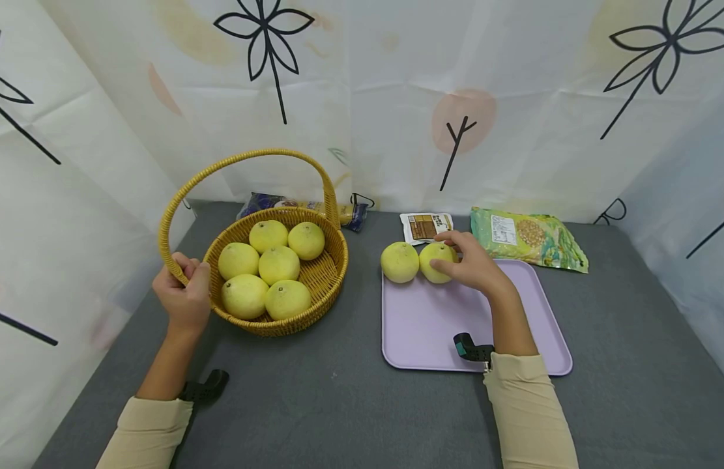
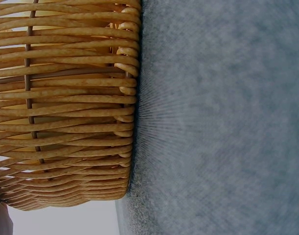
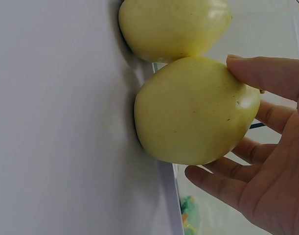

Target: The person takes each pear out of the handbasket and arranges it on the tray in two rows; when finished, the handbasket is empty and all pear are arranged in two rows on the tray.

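My left hand (image 1: 184,296) grips the lower left part of the handle of a yellow wicker basket (image 1: 332,286). Several round, pale yellow melons (image 1: 279,265) lie inside the basket. In the left wrist view, its woven side (image 2: 71,107) stands against the grey table; only a sliver of hand shows. My right hand (image 1: 470,262) holds a melon (image 1: 436,262) at the back left of a lilac tray (image 1: 432,332). In the right wrist view, the thumb touches this melon (image 3: 195,112) and some fingers reach behind it. Another melon (image 1: 399,262) sits against it on the left.
A green snack bag (image 1: 528,238) lies behind the tray's right side, with a small white-and-brown packet (image 1: 425,228) to its left. Behind the basket is a blue-and-yellow package (image 1: 303,208). Patterned white curtains (image 1: 397,98) enclose the grey table (image 1: 332,404).
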Tool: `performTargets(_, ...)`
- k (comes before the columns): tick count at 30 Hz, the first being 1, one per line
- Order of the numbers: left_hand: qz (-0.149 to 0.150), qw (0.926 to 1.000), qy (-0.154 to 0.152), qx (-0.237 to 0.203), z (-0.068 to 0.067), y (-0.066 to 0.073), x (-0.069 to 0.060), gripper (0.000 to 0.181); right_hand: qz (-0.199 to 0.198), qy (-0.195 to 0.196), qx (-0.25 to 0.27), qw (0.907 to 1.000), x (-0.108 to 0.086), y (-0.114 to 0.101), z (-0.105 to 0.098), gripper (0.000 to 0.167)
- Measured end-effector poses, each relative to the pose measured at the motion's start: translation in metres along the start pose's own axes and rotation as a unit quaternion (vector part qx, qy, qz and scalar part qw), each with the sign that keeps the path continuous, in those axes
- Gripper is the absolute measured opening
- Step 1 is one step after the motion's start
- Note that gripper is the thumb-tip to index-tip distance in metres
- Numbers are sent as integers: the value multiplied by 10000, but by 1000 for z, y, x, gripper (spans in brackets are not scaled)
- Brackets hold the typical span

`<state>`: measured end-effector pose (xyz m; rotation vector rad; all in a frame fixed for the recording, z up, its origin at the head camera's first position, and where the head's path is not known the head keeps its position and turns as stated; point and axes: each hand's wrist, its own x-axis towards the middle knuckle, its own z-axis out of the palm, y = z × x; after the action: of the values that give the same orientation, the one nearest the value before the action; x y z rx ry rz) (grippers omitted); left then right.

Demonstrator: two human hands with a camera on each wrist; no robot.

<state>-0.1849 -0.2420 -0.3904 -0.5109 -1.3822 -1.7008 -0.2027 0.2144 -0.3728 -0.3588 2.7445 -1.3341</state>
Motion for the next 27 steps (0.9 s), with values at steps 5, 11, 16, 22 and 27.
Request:
performTargets(5, 15, 10000, -2, 48, 0, 0, 0, 31, -26, -28, -94, 9999, -1, -1, -1, 51)
performTargets(11, 4, 9999, -24, 121, 0, 1, 0, 32, 44, -4, -299, 9995, -1, -6, -2, 54)
performTargets(16, -24, 9998, -20, 176, -1, 0, 0, 31, -133, 340, -687, 9970, -5, -22, -4, 54)
performTargets(22, 31, 9998, 35, 179, -1, -1, 0, 32, -496, 820, -1139, 9889, -7, -51, 7, 46)
performTargets(27, 38, 9998, -27, 205, -2, -1, 0, 32, -1223, 743, -1131, 9832, -6, -76, 27, 42)
